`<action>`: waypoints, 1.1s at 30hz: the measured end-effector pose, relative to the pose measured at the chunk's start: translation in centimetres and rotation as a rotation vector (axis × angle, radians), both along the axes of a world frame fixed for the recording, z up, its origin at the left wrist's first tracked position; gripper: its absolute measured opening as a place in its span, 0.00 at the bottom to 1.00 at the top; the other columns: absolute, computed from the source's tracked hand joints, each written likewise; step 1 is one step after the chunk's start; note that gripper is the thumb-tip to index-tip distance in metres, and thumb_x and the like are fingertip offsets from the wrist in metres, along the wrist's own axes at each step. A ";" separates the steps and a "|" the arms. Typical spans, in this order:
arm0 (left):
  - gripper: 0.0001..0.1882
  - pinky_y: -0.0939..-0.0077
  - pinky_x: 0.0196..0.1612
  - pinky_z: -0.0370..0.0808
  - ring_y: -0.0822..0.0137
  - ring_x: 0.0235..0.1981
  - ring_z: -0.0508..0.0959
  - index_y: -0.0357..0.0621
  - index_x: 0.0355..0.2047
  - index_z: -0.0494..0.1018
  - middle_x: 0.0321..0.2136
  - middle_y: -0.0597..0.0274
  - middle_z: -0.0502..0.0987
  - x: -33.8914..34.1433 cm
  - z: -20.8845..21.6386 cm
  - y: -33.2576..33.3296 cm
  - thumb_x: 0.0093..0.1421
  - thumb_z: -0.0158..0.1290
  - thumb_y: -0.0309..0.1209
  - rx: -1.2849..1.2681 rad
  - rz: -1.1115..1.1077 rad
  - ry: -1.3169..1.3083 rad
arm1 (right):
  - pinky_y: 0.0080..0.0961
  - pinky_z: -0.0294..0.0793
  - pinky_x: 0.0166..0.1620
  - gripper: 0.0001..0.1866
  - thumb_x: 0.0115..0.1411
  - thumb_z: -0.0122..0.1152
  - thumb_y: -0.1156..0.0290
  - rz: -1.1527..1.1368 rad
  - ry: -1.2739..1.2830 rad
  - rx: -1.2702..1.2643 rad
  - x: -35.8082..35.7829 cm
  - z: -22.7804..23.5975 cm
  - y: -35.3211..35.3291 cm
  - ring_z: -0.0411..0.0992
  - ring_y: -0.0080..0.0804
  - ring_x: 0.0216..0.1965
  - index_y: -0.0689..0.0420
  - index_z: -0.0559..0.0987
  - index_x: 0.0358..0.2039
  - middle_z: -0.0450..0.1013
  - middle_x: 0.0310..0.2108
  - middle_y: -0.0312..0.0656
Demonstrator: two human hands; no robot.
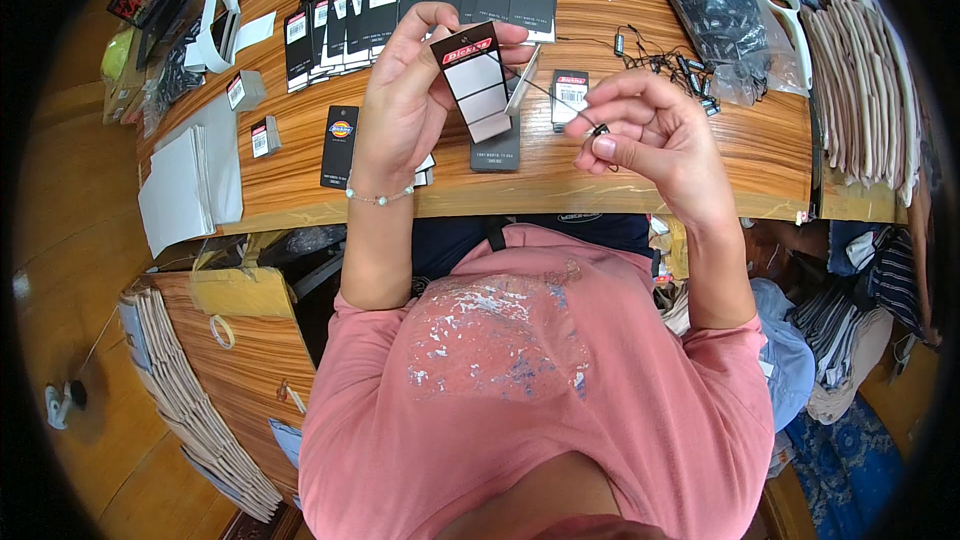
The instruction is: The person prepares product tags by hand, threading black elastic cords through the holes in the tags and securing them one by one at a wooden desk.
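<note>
Raised over the wooden table, my left hand (415, 90) is closed on a black hang tag (475, 82) with a red band and pale label panels. A smaller white card (523, 80) hangs beside that tag, partly behind it. From the tag a thin black string (548, 92) runs across to my right hand (660, 135). There my thumb and fingers pinch the string's end near a small dark fastener (600, 130). Below the held tag lies another black tag (495, 155). A short stack of labelled tags (570, 90) sits between my hands.
Strung black tags (383, 20) lie in an overlapping row at the back. Loose black strings (690, 75) and a plastic bag of black fasteners (700, 10) are at the right, near folded garments (855, 90). Label stacks (264, 137), a black tag (339, 140) and white paper (185, 185) lie left.
</note>
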State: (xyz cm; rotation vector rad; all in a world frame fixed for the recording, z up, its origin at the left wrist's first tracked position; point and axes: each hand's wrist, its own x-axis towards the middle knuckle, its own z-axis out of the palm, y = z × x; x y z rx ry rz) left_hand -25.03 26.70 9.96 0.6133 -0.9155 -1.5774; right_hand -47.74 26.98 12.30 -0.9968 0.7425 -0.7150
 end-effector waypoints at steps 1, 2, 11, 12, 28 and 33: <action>0.04 0.66 0.44 0.73 0.53 0.43 0.73 0.45 0.37 0.58 0.41 0.39 0.70 0.0 0.0 0.0 0.62 0.35 0.28 0.000 0.006 0.003 | 0.20 0.74 0.34 0.15 0.49 0.55 0.85 -0.021 -0.004 -0.014 0.1 0.2 0.1 0.73 0.29 0.32 0.66 0.68 0.39 0.70 0.34 0.44; 0.04 0.66 0.43 0.74 0.53 0.43 0.73 0.45 0.37 0.57 0.41 0.39 0.70 0.0 0.1 0.0 0.62 0.35 0.28 -0.001 0.012 0.006 | 0.20 0.74 0.34 0.15 0.49 0.55 0.86 -0.026 0.001 -0.025 0.1 0.2 0.1 0.73 0.29 0.32 0.66 0.68 0.39 0.70 0.34 0.45; 0.05 0.67 0.39 0.76 0.51 0.40 0.75 0.44 0.38 0.57 0.40 0.37 0.70 0.6 0.7 0.3 0.62 0.33 0.27 -0.022 0.056 0.023 | 0.22 0.74 0.40 0.13 0.49 0.52 0.88 -0.126 -0.093 -0.183 0.0 -0.2 0.4 0.74 0.34 0.36 0.66 0.68 0.38 0.71 0.35 0.46; 0.05 0.67 0.39 0.76 0.51 0.40 0.75 0.44 0.39 0.57 0.41 0.37 0.69 0.6 0.7 0.4 0.62 0.33 0.27 -0.027 0.059 0.035 | 0.22 0.74 0.41 0.13 0.50 0.52 0.88 -0.129 -0.124 -0.180 0.0 -0.1 0.5 0.74 0.35 0.37 0.66 0.68 0.38 0.71 0.35 0.46; 0.05 0.80 0.36 0.70 0.70 0.31 0.73 0.40 0.34 0.65 0.33 0.52 0.73 1.6 3.4 2.0 0.59 0.45 0.27 -0.167 0.149 0.003 | 0.22 0.74 0.41 0.13 0.49 0.52 0.89 -0.180 -0.110 -0.299 0.4 0.9 0.7 0.72 0.30 0.37 0.68 0.68 0.37 0.68 0.37 0.44; 0.05 0.82 0.31 0.69 0.71 0.25 0.71 0.41 0.34 0.64 0.28 0.55 0.73 1.9 4.2 2.7 0.59 0.44 0.28 -0.187 -0.005 0.195 | 0.22 0.74 0.41 0.13 0.48 0.53 0.89 -0.173 -0.225 -0.331 1.3 1.4 0.5 0.70 0.26 0.37 0.67 0.69 0.36 0.69 0.35 0.43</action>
